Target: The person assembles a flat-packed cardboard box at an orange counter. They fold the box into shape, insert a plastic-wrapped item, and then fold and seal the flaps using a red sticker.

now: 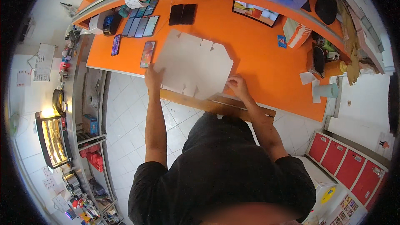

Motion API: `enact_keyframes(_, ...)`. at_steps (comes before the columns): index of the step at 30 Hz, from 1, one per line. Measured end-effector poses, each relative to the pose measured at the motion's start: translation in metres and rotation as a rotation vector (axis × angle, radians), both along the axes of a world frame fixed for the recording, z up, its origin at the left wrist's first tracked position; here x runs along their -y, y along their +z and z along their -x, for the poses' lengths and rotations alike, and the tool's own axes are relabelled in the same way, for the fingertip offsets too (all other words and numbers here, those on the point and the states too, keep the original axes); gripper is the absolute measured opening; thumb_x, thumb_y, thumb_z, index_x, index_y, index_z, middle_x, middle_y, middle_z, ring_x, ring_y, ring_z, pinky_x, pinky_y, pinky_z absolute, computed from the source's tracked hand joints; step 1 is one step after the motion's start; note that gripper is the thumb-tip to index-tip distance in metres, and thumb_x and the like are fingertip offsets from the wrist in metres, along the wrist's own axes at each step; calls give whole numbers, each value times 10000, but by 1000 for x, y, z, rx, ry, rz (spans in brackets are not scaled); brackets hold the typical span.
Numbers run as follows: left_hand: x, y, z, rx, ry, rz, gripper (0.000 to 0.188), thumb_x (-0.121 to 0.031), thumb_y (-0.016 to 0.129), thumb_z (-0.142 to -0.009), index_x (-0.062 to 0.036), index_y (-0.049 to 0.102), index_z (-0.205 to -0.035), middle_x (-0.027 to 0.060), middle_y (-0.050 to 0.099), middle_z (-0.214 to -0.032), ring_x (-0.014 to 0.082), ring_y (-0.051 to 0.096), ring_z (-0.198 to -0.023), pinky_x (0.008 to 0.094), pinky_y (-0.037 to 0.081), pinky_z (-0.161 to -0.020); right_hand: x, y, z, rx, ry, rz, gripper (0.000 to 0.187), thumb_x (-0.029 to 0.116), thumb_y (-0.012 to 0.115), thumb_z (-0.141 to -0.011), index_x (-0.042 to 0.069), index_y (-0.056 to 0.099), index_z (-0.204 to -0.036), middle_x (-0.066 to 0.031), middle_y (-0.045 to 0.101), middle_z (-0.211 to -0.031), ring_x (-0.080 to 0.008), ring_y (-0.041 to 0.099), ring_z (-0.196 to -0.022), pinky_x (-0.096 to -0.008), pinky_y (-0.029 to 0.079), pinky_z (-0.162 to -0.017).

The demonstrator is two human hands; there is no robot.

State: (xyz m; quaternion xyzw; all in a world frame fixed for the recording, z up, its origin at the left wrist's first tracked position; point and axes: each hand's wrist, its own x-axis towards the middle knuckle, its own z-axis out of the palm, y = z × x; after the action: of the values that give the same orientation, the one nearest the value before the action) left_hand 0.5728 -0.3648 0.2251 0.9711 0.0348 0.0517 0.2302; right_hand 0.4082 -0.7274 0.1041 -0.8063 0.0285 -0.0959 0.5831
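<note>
A large pale sheet of card (193,64) with cut corners and small notches along its edges is spread over the orange counter's front edge. At its left edge, my left hand (154,77) grips it, fingers partly hidden. My right hand (238,86) pinches the sheet's lower right edge between thumb and fingers. Just beyond my left hand lies a phone (147,54) with a lit screen. Below the sheet, a wooden drawer front (183,101) juts out toward my body.
Several phones (141,27) lie in rows at the back left, near two dark flat panels (182,14). A tablet (255,13) leans under the shelf. A pale green cup (326,91) is at the right, and red lockers (348,164) stand behind on that side.
</note>
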Motion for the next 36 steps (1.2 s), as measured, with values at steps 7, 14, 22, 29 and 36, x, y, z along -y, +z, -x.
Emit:
enact_keyframes(7,64,161,60,124,-150,252,252,-144,717,-819,-4,670,-1023,170,699,-812,332,703,-739,352,524,-649,4,-47,-2,-162,-76,-546,172,121,767,-781,33,680,-899,-109,665,-932,-291,612,-961,-394,484,-853)
enact_keyframes(14,106,210,140,270,-378,225,158,-76,721,-847,17,680,-967,114,710,-760,125,694,-737,273,509,-638,-5,-11,-2,-51,36,-232,220,129,756,-805,13,655,-963,-91,649,-960,-220,626,-933,-384,511,-833)
enact_keyframes(22,172,229,182,-93,-794,393,202,-75,692,-864,3,656,-1047,142,711,-876,205,721,-791,324,559,-638,-14,55,35,-112,-179,-982,442,384,612,-930,57,568,-1226,-111,612,-1164,-245,605,-1033,-419,476,-945)
enact_keyframes(29,226,190,207,-428,-1458,417,332,-150,688,-868,-42,616,-1174,158,656,-1076,305,660,-989,389,537,-834,22,228,120,96,-478,-1605,569,500,540,-941,62,496,-1302,-128,558,-1257,-258,594,-1086,-411,499,-933)
enact_keyframes(36,211,152,190,-475,-1668,598,532,-326,726,-824,-60,587,-1263,172,595,-1252,332,575,-1159,452,447,-1004,28,210,207,-149,-612,-1231,491,306,530,-923,27,457,-1321,-153,566,-1249,-290,609,-1087,-438,522,-913)
